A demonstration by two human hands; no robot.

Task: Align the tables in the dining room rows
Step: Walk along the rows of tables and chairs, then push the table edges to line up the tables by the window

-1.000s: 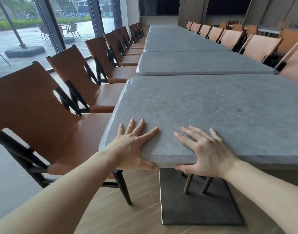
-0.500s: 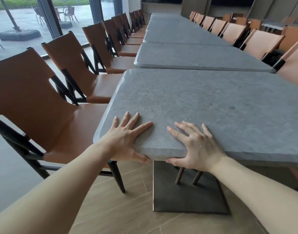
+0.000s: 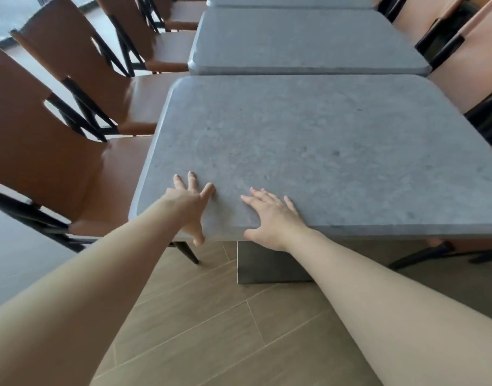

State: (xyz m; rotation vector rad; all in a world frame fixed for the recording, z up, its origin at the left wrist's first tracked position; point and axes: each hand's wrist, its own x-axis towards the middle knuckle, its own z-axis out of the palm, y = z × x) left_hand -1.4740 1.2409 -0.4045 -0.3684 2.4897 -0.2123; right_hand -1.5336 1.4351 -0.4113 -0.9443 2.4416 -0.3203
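Head view: left hand (image 3: 189, 203) lies flat on the near edge of the grey table (image 3: 308, 151), fingers spread wide on top, thumb hooked down over the rim. Right hand (image 3: 269, 218) just beside it, also flat with fingers splayed on top, thumb against the edge face. Beyond the fingertips, the next table (image 3: 303, 40) sits just past the first one's far edge; whether they touch is unclear. Brown chairs (image 3: 58, 151) line up left of the left hand. The table's base plate (image 3: 267, 263) stands below the right wrist.
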